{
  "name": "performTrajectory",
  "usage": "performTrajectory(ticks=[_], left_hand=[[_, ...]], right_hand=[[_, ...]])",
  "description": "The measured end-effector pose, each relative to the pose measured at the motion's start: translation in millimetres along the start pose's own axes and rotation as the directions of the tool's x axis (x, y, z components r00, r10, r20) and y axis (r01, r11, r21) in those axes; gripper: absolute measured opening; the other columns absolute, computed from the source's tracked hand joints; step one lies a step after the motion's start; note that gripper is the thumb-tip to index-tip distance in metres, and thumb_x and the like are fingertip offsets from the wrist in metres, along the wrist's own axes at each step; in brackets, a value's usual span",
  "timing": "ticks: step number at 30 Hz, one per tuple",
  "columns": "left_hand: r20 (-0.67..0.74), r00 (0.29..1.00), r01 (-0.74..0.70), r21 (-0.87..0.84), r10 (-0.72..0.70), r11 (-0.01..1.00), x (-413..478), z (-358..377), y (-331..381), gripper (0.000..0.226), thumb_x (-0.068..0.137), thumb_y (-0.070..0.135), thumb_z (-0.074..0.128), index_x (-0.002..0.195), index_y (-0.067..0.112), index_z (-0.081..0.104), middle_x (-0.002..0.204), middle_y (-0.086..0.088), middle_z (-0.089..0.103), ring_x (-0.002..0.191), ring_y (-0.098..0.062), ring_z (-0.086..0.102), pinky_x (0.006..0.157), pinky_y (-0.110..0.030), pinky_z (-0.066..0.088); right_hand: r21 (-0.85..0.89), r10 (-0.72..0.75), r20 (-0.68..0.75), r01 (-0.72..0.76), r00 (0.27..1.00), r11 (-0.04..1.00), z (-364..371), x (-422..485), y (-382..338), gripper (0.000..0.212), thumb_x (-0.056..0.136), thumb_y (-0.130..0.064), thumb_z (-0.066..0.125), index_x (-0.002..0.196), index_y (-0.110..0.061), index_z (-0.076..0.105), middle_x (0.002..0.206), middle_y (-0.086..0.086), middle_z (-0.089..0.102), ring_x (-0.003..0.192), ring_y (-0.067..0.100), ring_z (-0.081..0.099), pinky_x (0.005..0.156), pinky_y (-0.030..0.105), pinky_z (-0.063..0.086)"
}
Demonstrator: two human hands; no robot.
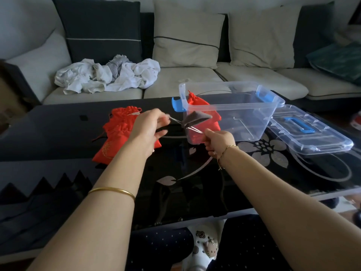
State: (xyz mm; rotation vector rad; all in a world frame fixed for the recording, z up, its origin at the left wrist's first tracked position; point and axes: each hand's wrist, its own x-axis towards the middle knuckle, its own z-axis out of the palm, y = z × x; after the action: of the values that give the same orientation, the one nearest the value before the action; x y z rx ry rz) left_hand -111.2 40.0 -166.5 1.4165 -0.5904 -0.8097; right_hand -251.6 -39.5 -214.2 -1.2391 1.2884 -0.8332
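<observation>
A small grey drawstring pouch [196,118] hangs in the air above the black glass table [58,133]. My left hand [148,128] pinches one light drawstring on its left side. My right hand [216,142] grips the other string, below and right of the pouch. The strings run taut between both hands. Red drawstring pouches [119,132] lie in a pile on the table behind my left hand. Another red pouch [195,102] sits inside the clear plastic box [244,106] at its left end.
The box has blue latches [176,104] and stands at the table's back right. Its clear lid [312,130] with a blue handle lies to the right. A sofa with cushions and crumpled white cloths [105,75] is behind the table.
</observation>
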Motion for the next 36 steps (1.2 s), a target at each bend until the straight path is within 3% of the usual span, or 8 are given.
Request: performTrajectory(ticks=[3,7,10,15,21,28,33,36], left_hand=[[0.175,0.984,0.078,-0.327,-0.021,0.942,-10.3,8.4,4.3,0.025,0.090,0.011,0.040,0.066,0.016,0.041,0.090,-0.004,0.072,0.091,-0.016,0.068,0.078,-0.028,0.045],[0.173,0.984,0.079,-0.221,-0.041,0.972,-7.5,8.2,0.8,0.023,0.092,0.013,0.044,0.069,0.015,0.048,0.060,0.003,0.065,0.061,-0.010,0.064,0.064,-0.023,0.044],[0.197,0.976,0.128,-0.150,-0.097,0.980,-2.8,4.3,-5.3,0.024,0.093,0.016,0.047,0.070,0.013,0.053,0.055,0.004,0.064,0.055,-0.009,0.060,0.053,-0.021,0.043],[0.087,0.980,0.189,-0.162,-0.177,0.969,0.1,3.2,-5.8,0.024,0.095,0.016,0.048,0.073,0.009,0.055,0.057,-0.001,0.065,0.053,-0.009,0.061,0.051,-0.020,0.049],[0.038,0.968,0.232,-0.510,-0.247,0.828,1.5,2.3,-4.4,0.022,0.096,0.018,0.051,0.081,0.004,0.058,0.082,-0.009,0.065,0.072,-0.016,0.065,0.056,-0.022,0.057],[0.036,0.997,0.069,-0.156,-0.064,0.985,0.8,9.3,-7.8,0.024,0.096,0.014,0.049,0.076,0.007,0.058,0.070,-0.006,0.059,0.063,-0.013,0.059,0.058,-0.022,0.055],[0.129,0.991,0.005,0.089,-0.017,0.996,-0.9,11.3,-12.9,0.015,0.092,0.007,0.055,0.079,0.003,0.061,0.073,-0.008,0.059,0.065,-0.014,0.059,0.064,-0.028,0.056],[0.205,0.979,-0.026,0.184,-0.013,0.983,-2.3,11.5,-14.4,0.010,0.089,-0.001,0.058,0.081,0.004,0.064,0.081,-0.010,0.063,0.069,-0.014,0.063,0.070,-0.030,0.057]], right_hand=[[-0.052,-0.016,0.047,0.018,0.999,0.998,7.7,-1.7,2.1,0.036,0.090,-0.021,0.051,0.056,-0.013,0.055,0.055,0.001,0.048,0.049,0.014,0.039,0.045,0.023,0.032],[-0.045,-0.064,0.075,0.068,0.995,0.997,7.2,-1.4,-0.3,0.035,0.092,-0.023,0.049,0.060,-0.012,0.059,0.057,-0.001,0.053,0.050,0.012,0.041,0.047,0.021,0.038],[0.011,-0.097,0.076,0.096,0.992,0.995,2.7,-1.7,-3.0,0.036,0.095,-0.027,0.049,0.064,-0.012,0.061,0.063,0.001,0.059,0.052,0.011,0.046,0.052,0.022,0.043],[0.099,-0.106,0.104,0.096,0.989,0.990,3.8,-5.9,-9.9,0.035,0.095,-0.029,0.049,0.067,-0.012,0.060,0.066,0.004,0.058,0.060,0.014,0.052,0.057,0.023,0.046],[0.028,-0.059,0.078,0.057,0.995,0.998,5.2,-6.7,-10.5,0.034,0.094,-0.028,0.049,0.066,-0.012,0.058,0.060,0.001,0.053,0.053,0.011,0.047,0.053,0.021,0.045],[0.094,-0.082,0.044,0.078,0.996,0.993,4.1,-7.1,-11.7,0.034,0.094,-0.027,0.050,0.065,-0.012,0.060,0.060,0.000,0.055,0.053,0.011,0.049,0.055,0.022,0.046],[0.113,-0.185,0.047,0.178,0.982,0.977,3.7,-9.4,-14.5,0.037,0.095,-0.025,0.049,0.063,-0.011,0.061,0.056,-0.001,0.056,0.044,0.006,0.052,0.045,0.016,0.047],[0.057,-0.245,0.043,0.243,0.969,0.968,4.0,-10.3,-16.9,0.038,0.096,-0.026,0.048,0.064,-0.011,0.062,0.063,0.003,0.059,0.054,0.010,0.054,0.049,0.017,0.049]])
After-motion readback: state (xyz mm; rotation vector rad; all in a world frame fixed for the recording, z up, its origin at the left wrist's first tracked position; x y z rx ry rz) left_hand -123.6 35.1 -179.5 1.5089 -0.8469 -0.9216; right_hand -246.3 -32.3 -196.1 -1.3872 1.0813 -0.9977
